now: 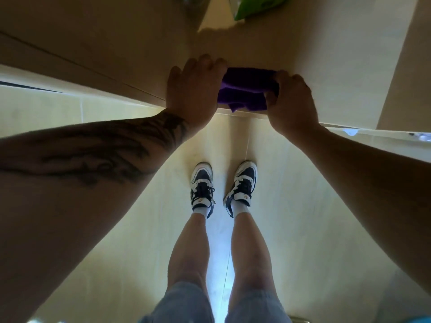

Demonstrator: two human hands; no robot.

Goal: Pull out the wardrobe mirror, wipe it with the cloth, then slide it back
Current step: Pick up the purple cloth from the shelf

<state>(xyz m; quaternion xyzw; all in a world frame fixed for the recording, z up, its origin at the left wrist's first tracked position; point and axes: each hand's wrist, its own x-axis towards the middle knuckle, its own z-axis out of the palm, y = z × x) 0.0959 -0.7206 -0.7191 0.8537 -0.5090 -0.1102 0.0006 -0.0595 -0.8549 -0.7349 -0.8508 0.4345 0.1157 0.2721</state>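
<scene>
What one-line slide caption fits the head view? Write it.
Both hands, left hand and right hand, grip a purple cloth against a beige wardrobe panel.

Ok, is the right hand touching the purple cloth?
Touching. The head view shows the right hand with fingers curled into the purple cloth, gripping its end.

Count from my feed: two hands, left hand (193, 89) and right hand (291, 101), both on one purple cloth (245, 89). Two forearms, one tattoo on the left forearm (105, 150). Two sneakers (201, 183), two white socks (200, 209), two bare legs (189, 252). One wardrobe panel (256, 47) in front of the hands. One green item (258, 5) at the top edge, can't tell what it is. One tiled floor (291, 194).
</scene>
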